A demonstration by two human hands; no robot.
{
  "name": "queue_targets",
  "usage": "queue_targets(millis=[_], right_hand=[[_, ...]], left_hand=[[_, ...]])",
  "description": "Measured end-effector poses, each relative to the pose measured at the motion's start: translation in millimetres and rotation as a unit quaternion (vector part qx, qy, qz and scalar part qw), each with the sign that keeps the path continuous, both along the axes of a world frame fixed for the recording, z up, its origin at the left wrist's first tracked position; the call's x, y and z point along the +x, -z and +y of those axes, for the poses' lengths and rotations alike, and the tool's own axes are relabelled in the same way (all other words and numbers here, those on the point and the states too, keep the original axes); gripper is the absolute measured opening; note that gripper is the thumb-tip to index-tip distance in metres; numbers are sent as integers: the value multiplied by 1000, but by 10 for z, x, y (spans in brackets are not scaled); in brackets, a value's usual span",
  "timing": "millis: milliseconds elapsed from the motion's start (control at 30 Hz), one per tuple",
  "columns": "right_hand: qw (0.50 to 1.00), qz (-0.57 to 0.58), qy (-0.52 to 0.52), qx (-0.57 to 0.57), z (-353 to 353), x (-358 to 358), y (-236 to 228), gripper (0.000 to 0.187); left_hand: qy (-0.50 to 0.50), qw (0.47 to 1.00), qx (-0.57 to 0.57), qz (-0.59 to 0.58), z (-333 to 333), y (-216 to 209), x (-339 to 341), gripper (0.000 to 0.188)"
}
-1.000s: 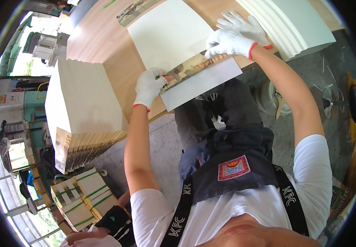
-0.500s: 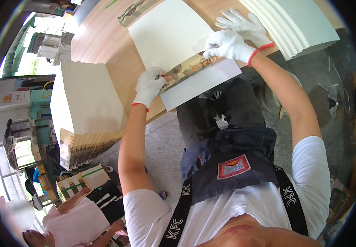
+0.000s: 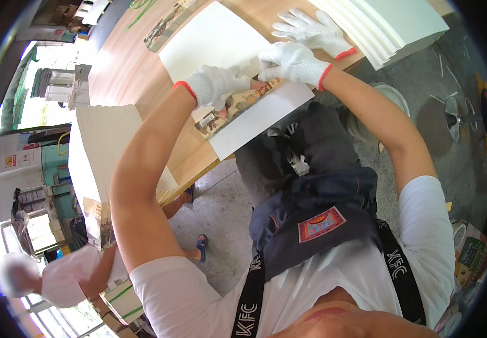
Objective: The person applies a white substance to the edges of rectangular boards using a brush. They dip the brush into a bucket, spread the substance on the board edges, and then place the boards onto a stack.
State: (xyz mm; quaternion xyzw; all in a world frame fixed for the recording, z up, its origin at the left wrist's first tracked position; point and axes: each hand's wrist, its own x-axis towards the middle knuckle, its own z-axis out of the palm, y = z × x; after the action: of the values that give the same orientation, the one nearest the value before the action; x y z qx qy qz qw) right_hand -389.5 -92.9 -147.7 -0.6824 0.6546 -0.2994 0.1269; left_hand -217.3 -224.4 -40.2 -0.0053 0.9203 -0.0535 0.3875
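Both my hands wear white gloves with red cuffs, and bare fingertips show on the left. A long printed strip (image 3: 238, 104) in brown tones lies along a large white sheet (image 3: 215, 42), with more white paper (image 3: 268, 121) on its near side, over the table edge. My left hand (image 3: 216, 85) rests on the strip, thumb and forefinger spread apart. Close beside it, my right hand (image 3: 288, 63) is curled closed at the strip's far right part; its fingertips are hidden. Past the right hand, a spare white glove (image 3: 310, 32) lies flat.
A tall paper stack (image 3: 102, 132) stands at left, with a person (image 3: 74, 273) at its near end. Another stack (image 3: 407, 25) fills the table's right end. Behind the sheet lies another printed strip (image 3: 167, 25). A round stool (image 3: 391, 97) and a fan (image 3: 454, 119) stand on the floor.
My left hand has slid rightward along the strip toward my right hand, uncovering its left end. The person has come up to the left stack, which shows less of its near part.
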Motion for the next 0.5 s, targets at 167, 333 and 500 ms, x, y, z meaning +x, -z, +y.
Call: queue_targets(millis=[167,333,500], right_hand=[[918,336,152,-144,291,-560,-10,38],[952,179,238,66,383,-611,-7,30],[948,177,-131,-231,390,-231,-112,28]], left_hand=[[-12,999,36,12,-111,81,4,108],[-39,998,36,-19,-137,120,-34,108],[16,995,80,49,-374,360,76,111]])
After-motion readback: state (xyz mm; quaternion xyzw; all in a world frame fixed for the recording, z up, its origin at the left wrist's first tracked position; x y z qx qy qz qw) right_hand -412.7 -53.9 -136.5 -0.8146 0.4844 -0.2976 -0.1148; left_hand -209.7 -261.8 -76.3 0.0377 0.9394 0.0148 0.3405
